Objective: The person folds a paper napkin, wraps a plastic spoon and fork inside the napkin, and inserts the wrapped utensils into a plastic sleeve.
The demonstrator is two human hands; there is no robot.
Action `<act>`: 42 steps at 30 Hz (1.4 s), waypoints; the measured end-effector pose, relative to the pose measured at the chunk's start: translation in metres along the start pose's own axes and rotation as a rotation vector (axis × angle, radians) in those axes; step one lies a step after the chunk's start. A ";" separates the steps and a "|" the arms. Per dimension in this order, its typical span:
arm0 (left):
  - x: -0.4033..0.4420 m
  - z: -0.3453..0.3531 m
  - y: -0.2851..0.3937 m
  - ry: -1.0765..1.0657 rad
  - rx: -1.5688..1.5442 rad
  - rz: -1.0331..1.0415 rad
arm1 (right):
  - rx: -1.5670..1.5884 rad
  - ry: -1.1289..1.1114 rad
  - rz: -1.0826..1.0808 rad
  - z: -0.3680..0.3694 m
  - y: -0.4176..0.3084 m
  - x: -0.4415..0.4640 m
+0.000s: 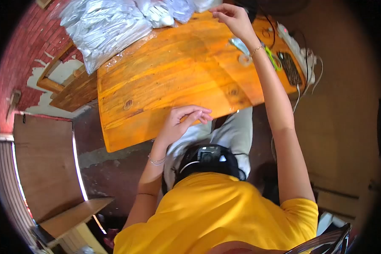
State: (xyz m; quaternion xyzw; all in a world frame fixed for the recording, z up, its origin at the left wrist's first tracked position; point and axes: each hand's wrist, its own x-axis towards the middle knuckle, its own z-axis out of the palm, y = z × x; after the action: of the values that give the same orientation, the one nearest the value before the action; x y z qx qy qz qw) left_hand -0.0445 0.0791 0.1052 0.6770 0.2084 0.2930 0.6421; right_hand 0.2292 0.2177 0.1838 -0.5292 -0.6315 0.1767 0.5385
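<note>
My right hand (235,19) reaches over the far edge of the orange wooden table (169,76), its fingers loosely bent and apart with nothing visible in them. Close to its fingertips lies the end of a row of clear plastic bags (180,9) with whitish contents. Nearer to me, my left hand (184,122) hovers at the table's front edge, above my lap. Its fingers are loosely extended, and it holds nothing. Under my right wrist are green-handled scissors (273,58) and a roll of clear tape (244,60).
A large pile of clear plastic bags (106,29) covers the table's far left corner. Along the right edge lie a dark patterned phone-like object (288,67) and a white power strip (298,48) with cables. A wooden frame (57,72) leans by the red brick wall (19,63).
</note>
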 end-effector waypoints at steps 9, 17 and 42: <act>-0.095 -0.014 -0.027 0.208 -0.143 0.189 | 0.282 -1.269 0.838 -0.082 -0.018 -0.225; -0.031 -0.060 -0.008 0.397 -0.012 0.223 | 0.740 -0.846 0.573 -0.088 -0.014 -0.178; 0.025 -0.050 -0.017 0.492 0.561 0.482 | -0.926 0.139 0.086 0.084 0.139 0.210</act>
State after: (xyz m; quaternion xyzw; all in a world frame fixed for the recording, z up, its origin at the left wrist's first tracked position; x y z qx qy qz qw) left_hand -0.0570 0.1346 0.0914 0.7645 0.2627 0.5189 0.2781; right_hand 0.2525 0.4795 0.1467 -0.7501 -0.5836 -0.1374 0.2790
